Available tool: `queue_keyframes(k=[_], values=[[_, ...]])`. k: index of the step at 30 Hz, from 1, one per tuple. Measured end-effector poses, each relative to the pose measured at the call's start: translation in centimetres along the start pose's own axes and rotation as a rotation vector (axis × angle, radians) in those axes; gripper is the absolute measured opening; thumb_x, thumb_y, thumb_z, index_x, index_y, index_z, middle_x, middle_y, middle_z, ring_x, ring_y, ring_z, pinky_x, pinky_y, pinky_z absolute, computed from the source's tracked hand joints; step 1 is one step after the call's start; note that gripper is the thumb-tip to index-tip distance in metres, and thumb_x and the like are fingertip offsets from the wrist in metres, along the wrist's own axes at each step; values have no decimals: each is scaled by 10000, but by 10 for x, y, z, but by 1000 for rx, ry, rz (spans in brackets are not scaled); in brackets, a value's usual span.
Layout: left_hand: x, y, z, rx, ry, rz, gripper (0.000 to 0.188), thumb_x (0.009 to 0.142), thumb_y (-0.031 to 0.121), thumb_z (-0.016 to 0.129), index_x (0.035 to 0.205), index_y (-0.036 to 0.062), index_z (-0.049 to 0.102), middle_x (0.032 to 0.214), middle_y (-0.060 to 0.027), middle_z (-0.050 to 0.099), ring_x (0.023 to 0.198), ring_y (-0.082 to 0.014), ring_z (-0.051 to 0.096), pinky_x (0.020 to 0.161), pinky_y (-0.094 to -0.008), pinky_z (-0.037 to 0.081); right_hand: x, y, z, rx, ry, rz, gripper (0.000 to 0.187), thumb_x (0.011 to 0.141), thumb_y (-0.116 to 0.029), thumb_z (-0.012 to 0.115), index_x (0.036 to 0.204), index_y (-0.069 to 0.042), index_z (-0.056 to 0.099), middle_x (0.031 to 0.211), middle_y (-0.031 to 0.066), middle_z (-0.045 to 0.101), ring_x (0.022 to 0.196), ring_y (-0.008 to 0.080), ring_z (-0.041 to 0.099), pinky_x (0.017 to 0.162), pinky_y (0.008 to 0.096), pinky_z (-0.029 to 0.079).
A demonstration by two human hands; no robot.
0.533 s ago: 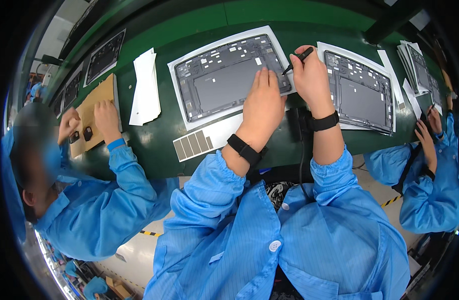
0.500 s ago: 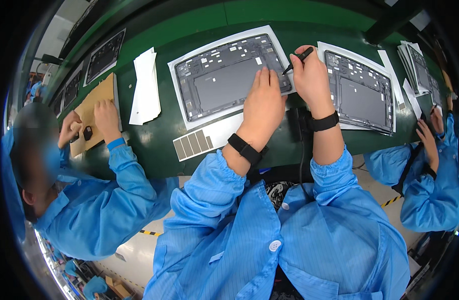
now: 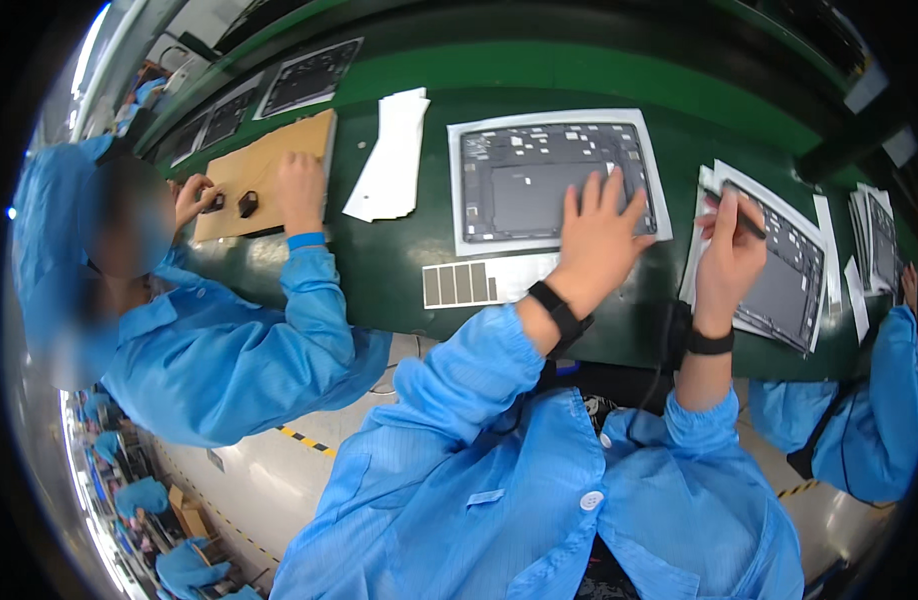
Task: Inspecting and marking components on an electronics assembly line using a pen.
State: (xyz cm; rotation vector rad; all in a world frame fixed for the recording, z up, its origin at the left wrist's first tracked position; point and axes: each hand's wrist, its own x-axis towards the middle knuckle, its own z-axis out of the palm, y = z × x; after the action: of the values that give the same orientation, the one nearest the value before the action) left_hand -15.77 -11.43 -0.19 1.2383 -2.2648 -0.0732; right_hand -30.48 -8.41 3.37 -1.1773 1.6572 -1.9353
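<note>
In front of me a dark grey tablet housing [image 3: 524, 190] with small white stickers lies on a white sheet [image 3: 462, 244]. My left hand [image 3: 601, 235] rests with fingers spread over its right side. To the right, my right hand [image 3: 729, 258] is closed around a black pen-shaped tool [image 3: 747, 216], held above the left edge of a second stack of housings [image 3: 789, 275]. Below the first housing lies a white sheet of grey rectangular stickers [image 3: 459, 285]. Black bands circle both my wrists.
White paper strips [image 3: 391, 160] lie left of my housing on the green table [image 3: 419, 235]. At the left, a co-worker's hands [image 3: 301, 190] work at a brown board [image 3: 269, 150] with small black pieces. More housings [image 3: 309, 78] lie at the far left; another stack [image 3: 879, 235] stands right.
My right hand has moved right with the pen-shaped tool, away from the first housing toward the second stack. My left hand's fingers have spread. The view has shifted left.
</note>
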Motion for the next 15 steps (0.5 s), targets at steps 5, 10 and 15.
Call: queue_keyframes(k=[5,10,15], values=[[-13,-86,-63,77,128,-668,410,846,199,678,1106,-92,554,1144,-259,565,1067,-416,544,904,-487,451,-20,31,-15,-133,-305,83,298,1025,-237,479,1190,-14,586,1075,163,674,979,209,649,861,315,488],[-12,-144,-49,97,-116,-776,299,880,176,615,1012,-81,534,964,-276,626,952,-446,606,824,-492,486,-32,23,0,-433,-510,-39,311,971,-108,481,1267,-18,505,1246,216,565,1197,379,522,998,406,420],[21,-148,-56,-141,-36,-773,238,952,153,494,975,-77,547,1027,-301,642,972,-444,632,852,-471,496,-34,25,-4,-420,-510,-23,302,957,-95,497,1250,-28,526,1296,236,538,1272,408,465,1057,429,385]])
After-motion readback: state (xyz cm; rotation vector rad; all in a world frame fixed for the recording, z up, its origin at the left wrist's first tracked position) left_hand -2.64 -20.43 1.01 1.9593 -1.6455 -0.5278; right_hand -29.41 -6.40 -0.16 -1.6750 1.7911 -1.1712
